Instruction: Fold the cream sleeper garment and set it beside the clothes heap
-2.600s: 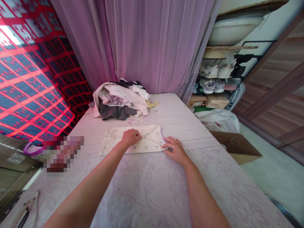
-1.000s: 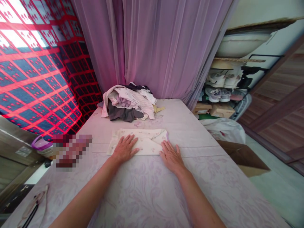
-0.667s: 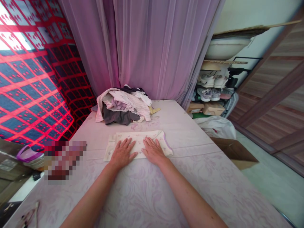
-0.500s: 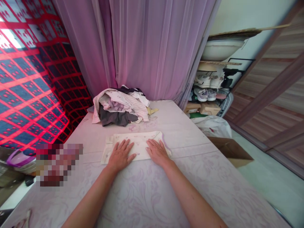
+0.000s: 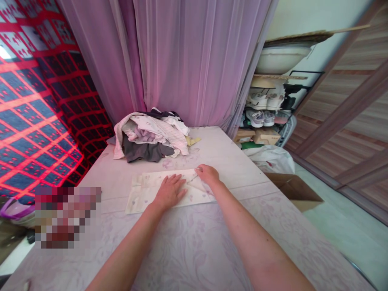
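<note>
A white garment (image 5: pixel 145 198) with small pale prints lies folded into a flat strip across the bed. My left hand (image 5: pixel 170 190) rests palm down on its middle, fingers spread. At the far right corner my right hand (image 5: pixel 208 174) pinches the cloth between thumb and fingers, and the corner is folded slightly inward there. Part of the garment's right end is hidden under my right hand and wrist.
A heap of clothes (image 5: pixel 148 137) sits at the bed's far end before a purple curtain (image 5: pixel 194 60). Red-checked fabric (image 5: pixel 45 121) hangs at left. To the right stand a shoe rack (image 5: pixel 263 107), a white plastic bag (image 5: pixel 269 159) and an open cardboard box (image 5: pixel 294 190).
My right hand has gone from lying flat to pinching the garment's far right corner. My left hand has slid right toward the middle of the cloth.
</note>
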Demonstrator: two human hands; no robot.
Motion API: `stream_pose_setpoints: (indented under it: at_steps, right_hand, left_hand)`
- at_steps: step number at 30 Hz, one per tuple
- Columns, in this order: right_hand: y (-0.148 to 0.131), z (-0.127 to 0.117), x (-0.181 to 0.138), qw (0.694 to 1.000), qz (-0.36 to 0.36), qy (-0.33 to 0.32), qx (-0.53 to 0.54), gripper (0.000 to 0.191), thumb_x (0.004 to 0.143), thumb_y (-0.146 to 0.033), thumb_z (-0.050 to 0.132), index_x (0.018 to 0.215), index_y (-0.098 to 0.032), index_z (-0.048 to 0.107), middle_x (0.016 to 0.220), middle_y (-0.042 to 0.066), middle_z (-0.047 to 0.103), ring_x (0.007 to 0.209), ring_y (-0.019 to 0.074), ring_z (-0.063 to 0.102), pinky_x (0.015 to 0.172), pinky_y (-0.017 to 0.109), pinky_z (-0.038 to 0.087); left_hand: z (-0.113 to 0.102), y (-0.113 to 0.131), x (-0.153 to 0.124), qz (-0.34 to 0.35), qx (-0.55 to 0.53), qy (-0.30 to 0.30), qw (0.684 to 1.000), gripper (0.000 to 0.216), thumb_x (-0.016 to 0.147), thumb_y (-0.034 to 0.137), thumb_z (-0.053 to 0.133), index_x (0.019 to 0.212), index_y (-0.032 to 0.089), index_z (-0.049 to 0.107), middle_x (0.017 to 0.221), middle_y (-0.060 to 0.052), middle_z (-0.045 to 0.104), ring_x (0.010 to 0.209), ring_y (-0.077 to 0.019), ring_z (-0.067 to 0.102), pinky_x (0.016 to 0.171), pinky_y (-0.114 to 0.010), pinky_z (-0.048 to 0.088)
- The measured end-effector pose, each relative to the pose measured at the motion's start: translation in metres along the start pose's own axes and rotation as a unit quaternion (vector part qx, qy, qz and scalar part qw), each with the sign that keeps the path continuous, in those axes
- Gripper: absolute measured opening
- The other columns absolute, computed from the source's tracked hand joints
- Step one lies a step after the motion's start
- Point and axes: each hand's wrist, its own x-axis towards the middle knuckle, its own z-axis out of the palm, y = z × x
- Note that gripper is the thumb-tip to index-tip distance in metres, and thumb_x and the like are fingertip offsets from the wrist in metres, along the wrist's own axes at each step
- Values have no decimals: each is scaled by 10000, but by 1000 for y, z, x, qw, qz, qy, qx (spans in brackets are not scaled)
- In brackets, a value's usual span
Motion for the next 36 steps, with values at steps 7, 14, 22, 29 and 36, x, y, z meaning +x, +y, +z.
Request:
stream_pose_setpoints:
  at_steps: [7,14,22,29,36]
  right_hand:
    - [1,8,3,1000,25,19,-5,283,869,-311,449,1077,-236,626,986,74,711,931,217,641,746,294,437]
    - [-24,13,-24,993,-71,94,-8,403,940,-292,307,1283,-211,503,1244,99,605,1115,189,553,936,306,382]
    - [-37,45,-41,987,-145,-53,-32,574,946,-477,239,1450,-217,322,1557,64,216,1424,224,139,1125,515,80]
    - [-37,43,-43,994,-54,-60,-76,649,910,-610,208,1471,-289,277,1572,85,146,1428,318,62,1093,564,27]
    - [-37,43,-44,993,-46,-55,-90,637,910,-606,218,1468,-306,282,1572,79,149,1429,314,68,1096,549,50]
  left_hand:
    - [15,-4,-1,8,-11,-5,1000,423,910,497,404,1247,277,537,1499,-48,365,1392,-285,281,1123,-541,204]
    - [15,-13,4,-28,-26,0,999,537,949,446,303,1426,201,336,1482,-97,387,1386,-234,304,1133,-465,230]
    - [-2,-51,-9,-152,106,-12,983,644,907,594,297,1427,221,368,1513,-88,330,1391,-312,270,1113,-533,178]
    - [-1,-53,-15,-180,90,4,980,658,876,648,308,1418,280,361,1499,-67,358,1380,-315,273,1094,-559,180]
    - [0,-59,-23,-222,64,21,973,689,858,662,346,1413,255,372,1505,-83,343,1391,-334,232,1096,-578,156]
